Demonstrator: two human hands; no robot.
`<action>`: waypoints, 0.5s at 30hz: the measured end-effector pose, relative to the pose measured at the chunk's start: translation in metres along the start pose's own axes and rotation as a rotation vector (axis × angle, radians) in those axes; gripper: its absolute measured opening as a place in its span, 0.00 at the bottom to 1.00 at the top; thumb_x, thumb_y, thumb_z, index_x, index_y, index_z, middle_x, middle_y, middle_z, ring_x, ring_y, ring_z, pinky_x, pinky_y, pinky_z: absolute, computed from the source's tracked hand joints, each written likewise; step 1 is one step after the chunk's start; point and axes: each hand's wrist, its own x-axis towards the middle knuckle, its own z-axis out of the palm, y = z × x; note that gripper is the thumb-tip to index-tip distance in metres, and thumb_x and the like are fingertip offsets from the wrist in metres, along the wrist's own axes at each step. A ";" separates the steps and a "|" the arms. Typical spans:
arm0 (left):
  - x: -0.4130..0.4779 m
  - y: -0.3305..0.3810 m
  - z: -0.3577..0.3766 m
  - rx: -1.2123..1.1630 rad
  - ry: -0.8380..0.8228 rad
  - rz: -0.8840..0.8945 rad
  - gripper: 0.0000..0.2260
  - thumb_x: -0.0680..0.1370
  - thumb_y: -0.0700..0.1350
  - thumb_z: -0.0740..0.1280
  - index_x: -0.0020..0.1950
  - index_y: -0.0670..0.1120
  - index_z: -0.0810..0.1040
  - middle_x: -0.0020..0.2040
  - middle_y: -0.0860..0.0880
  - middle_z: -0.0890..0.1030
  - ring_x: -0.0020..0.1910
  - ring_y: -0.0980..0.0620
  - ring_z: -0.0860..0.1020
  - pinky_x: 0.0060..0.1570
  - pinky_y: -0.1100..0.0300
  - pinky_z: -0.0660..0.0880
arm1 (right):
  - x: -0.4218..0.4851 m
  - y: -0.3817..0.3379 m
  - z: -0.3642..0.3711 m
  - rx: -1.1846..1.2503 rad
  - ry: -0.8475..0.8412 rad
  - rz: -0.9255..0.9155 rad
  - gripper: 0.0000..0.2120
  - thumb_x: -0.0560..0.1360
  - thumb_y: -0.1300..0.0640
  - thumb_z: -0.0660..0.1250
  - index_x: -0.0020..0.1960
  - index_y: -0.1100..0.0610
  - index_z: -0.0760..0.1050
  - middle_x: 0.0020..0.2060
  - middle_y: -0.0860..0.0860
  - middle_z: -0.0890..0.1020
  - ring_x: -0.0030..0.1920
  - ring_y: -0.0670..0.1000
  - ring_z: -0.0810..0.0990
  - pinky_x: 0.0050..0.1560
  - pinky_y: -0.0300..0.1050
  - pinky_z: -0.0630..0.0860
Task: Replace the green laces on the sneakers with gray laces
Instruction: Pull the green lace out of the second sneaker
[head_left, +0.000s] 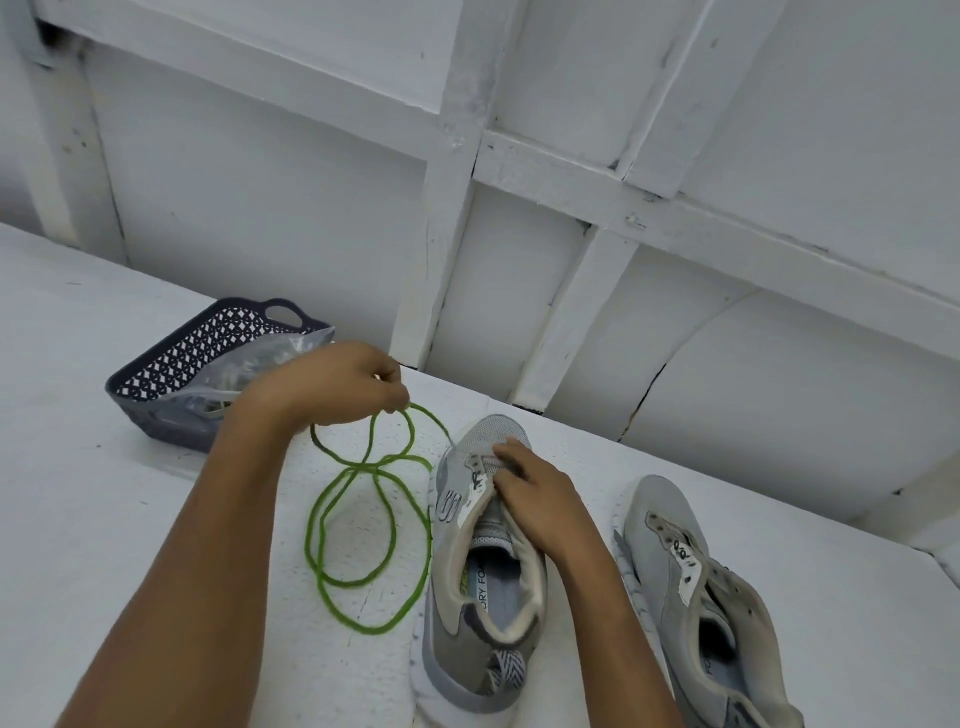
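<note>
Two grey sneakers stand on the white table with no laces in their eyelets. The left sneaker (483, 582) is in the middle, the right sneaker (691, 597) beside it. My left hand (332, 384) pinches green lace (363, 519), which hangs and coils in loops on the table left of the left sneaker. My right hand (535, 499) rests on that sneaker's tongue and eyelet area, fingers curled onto it. A clear bag (218, 395), apparently with grey laces inside, lies in the basket.
A dark blue perforated plastic basket (208, 348) sits at the back left of the table. A white panelled wall (519, 182) rises right behind the table.
</note>
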 end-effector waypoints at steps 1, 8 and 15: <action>0.000 0.001 0.000 0.022 -0.012 0.037 0.08 0.78 0.51 0.69 0.40 0.51 0.81 0.35 0.53 0.79 0.34 0.53 0.73 0.35 0.60 0.68 | -0.001 0.000 -0.001 -0.010 0.054 -0.003 0.19 0.81 0.54 0.58 0.71 0.48 0.71 0.71 0.46 0.73 0.71 0.50 0.70 0.69 0.45 0.64; 0.000 0.008 0.003 0.035 0.016 0.206 0.02 0.74 0.56 0.73 0.42 0.62 0.83 0.53 0.62 0.80 0.54 0.60 0.78 0.58 0.52 0.75 | -0.016 -0.018 -0.014 0.126 0.126 -0.196 0.18 0.82 0.48 0.60 0.71 0.43 0.69 0.67 0.42 0.73 0.69 0.41 0.67 0.65 0.37 0.62; -0.005 0.032 0.011 -0.118 0.049 0.320 0.03 0.78 0.48 0.70 0.45 0.51 0.82 0.36 0.53 0.82 0.31 0.60 0.78 0.32 0.65 0.73 | -0.030 -0.033 -0.024 0.214 0.077 -0.256 0.12 0.84 0.51 0.58 0.47 0.51 0.79 0.38 0.43 0.83 0.40 0.42 0.79 0.42 0.33 0.72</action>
